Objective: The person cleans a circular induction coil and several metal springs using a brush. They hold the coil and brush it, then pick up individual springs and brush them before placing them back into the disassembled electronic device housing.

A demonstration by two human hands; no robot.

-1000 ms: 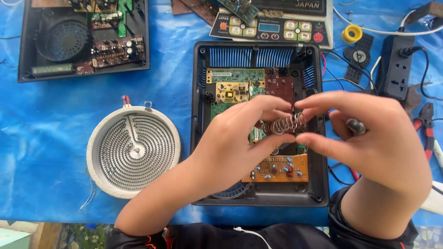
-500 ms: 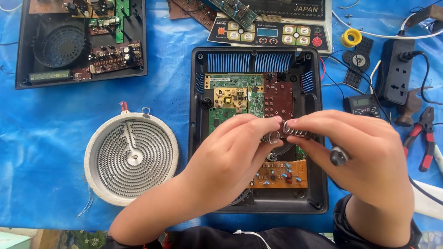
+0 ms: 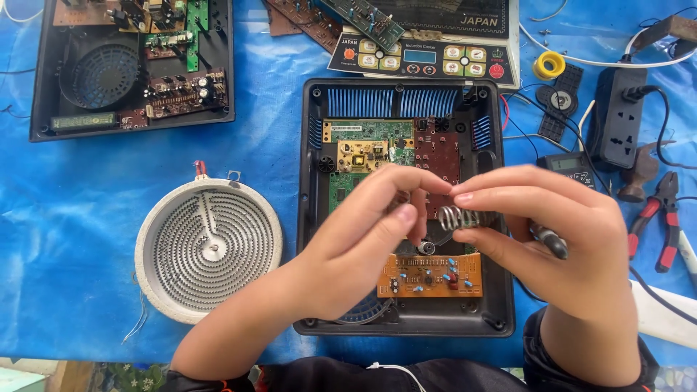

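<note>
Right hand [image 3: 573,232] fingers [image 3: 494,194] pinch a coil spring [image 3: 456,216]; a screwdriver [image 3: 549,241] rests in the palm. Left hand [image 3: 363,239] fingers [image 3: 406,181], loosely curled, hover beside the spring above the open cooker housing [image 3: 308,218].

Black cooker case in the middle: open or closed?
Open. The case has no top cover; its circuit boards and blue vent fins are exposed beneath the hands.

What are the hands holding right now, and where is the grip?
The right hand pinches a coiled metal spring between thumb and forefinger, with a dark-tipped tool tucked in the palm. The left hand holds nothing visible.
</note>
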